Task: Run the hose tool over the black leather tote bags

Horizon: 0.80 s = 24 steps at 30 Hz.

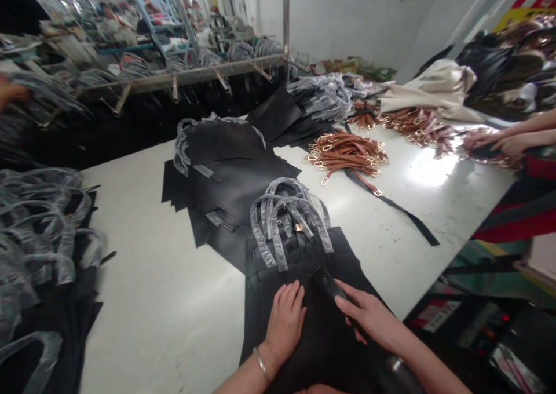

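My left hand (286,318), a metal bangle at its wrist, lies flat with fingers stretched out on a black leather-like bag panel (269,301). My right hand (362,313) is closed round a long black hand tool (328,284). Its front end is over the panel, just right of my left fingertips; I cannot make out its exact kind or whether it touches. At the panel's far end lie plastic-wrapped bag handles (278,226), with a small gold-coloured metal fitting (298,227) among them.
More black panels (234,179) lie stacked beyond. Wrapped handles (47,232) pile up at left. Brown straps with gold buckles (347,153) and a black strap (403,208) lie on the white table (165,301). Another person's hands (508,142) work at right; a metal rack (182,78) stands behind.
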Each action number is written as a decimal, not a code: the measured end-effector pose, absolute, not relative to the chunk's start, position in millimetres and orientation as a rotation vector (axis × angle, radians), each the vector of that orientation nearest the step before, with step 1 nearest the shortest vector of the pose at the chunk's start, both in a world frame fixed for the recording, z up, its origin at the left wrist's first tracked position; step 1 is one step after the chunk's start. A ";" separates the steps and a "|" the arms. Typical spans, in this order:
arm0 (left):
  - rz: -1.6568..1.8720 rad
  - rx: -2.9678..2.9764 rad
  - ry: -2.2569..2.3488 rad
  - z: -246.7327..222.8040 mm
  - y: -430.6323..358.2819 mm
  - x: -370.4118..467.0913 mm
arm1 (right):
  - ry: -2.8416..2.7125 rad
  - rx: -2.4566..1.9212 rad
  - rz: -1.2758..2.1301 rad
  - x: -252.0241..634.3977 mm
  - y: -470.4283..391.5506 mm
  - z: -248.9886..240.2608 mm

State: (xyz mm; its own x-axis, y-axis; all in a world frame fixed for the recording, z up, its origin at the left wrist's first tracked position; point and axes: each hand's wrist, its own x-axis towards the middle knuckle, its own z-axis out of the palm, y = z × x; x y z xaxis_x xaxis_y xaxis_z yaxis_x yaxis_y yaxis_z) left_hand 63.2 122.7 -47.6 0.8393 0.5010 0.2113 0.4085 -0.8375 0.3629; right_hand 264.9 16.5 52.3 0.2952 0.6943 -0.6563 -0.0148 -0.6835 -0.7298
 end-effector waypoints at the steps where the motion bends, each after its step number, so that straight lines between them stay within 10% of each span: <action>1: 0.415 2.707 0.670 -46.1 122.5 61.7 | -0.624 -1.939 1.455 262.1 19.3 51.1; 24: 0.270 2.395 1.381 -18.9 208.4 93.0 | -0.795 -2.060 1.460 221.6 22.4 64.8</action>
State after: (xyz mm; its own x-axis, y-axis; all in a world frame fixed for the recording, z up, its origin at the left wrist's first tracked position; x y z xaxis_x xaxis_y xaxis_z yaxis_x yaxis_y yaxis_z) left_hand 93.0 208.4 -18.9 0.5037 0.8637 -0.0149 0.7944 -0.4564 0.4008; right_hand 221.6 22.4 64.8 0.2586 0.7014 -0.6643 0.1778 -0.7104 -0.6809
